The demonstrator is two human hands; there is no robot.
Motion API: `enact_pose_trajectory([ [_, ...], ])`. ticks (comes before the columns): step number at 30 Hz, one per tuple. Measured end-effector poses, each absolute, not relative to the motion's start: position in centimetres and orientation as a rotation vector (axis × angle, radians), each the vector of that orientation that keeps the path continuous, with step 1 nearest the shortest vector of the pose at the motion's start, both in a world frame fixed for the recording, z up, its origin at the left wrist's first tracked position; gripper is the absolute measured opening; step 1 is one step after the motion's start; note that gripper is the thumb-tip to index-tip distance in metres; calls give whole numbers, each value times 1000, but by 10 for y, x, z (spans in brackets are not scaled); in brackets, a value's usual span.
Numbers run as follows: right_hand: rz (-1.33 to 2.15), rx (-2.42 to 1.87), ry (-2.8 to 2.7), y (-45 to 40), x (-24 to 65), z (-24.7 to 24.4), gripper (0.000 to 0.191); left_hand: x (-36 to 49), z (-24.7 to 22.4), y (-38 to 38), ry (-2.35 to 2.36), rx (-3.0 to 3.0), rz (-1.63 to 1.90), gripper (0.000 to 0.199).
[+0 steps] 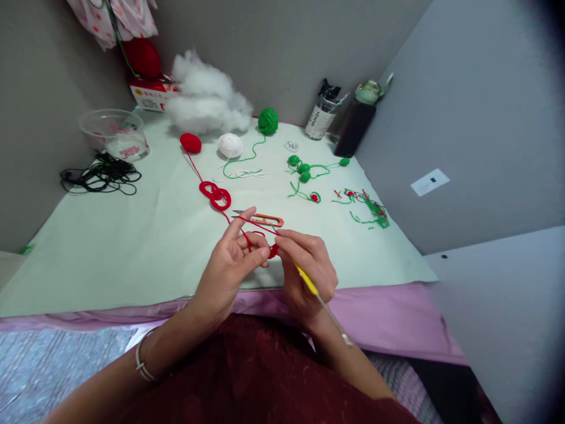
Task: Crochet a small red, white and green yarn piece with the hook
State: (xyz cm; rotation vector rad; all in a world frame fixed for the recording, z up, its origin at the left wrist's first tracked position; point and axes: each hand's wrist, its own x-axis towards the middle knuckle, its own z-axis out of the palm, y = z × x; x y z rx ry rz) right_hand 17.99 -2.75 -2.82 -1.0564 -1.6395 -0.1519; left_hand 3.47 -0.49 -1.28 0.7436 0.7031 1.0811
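Between thumb and fingers, my left hand [233, 259] pinches a small red crochet piece [273, 251], with red yarn running over its raised index finger. My right hand [309, 265] is closed around a crochet hook [306, 278] with a yellow grip, its tip at the red piece and partly hidden by fingers. From my left hand the yarn leads back past two red crocheted rings [219, 199] to a red yarn ball [190, 143]. Just beyond my fingers lie orange thread snips [267, 219].
White stuffing [207, 97], a white yarn ball [230, 145] and a green yarn ball [268, 121] stand at the back. Green crocheted pieces [304, 171] and yarn scraps [375, 209] lie right. Black cord [103, 174] and a clear tub [132, 138] are left; a dark bottle [355, 126] stands back right.
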Motion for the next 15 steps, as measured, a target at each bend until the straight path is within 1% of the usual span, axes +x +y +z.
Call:
enact_pose_trajectory([
  [2, 77, -969, -1541, -28, 179, -26, 27, 34, -9, -4, 697, 665, 1038, 75],
  [5, 381, -938, -1434, -29, 180, -22, 19, 32, -5, -3, 679, 582, 986, 69],
  [7, 514, -943, -1372, -29, 182, -21, 20, 30, -4, -3, 669, 571, 962, 66],
  [9, 577, -948, -1338, -30, 185, -20, 21, 29, -4, -4, 680, 577, 961, 64],
  [12, 501, -958, -1428, -33, 188, -19, 21, 30, -5, -6, 729, 616, 1007, 65],
  [15, 150, -944, -1694, -37, 187, -21, 24, 31, -6, -7, 743, 688, 1073, 72],
])
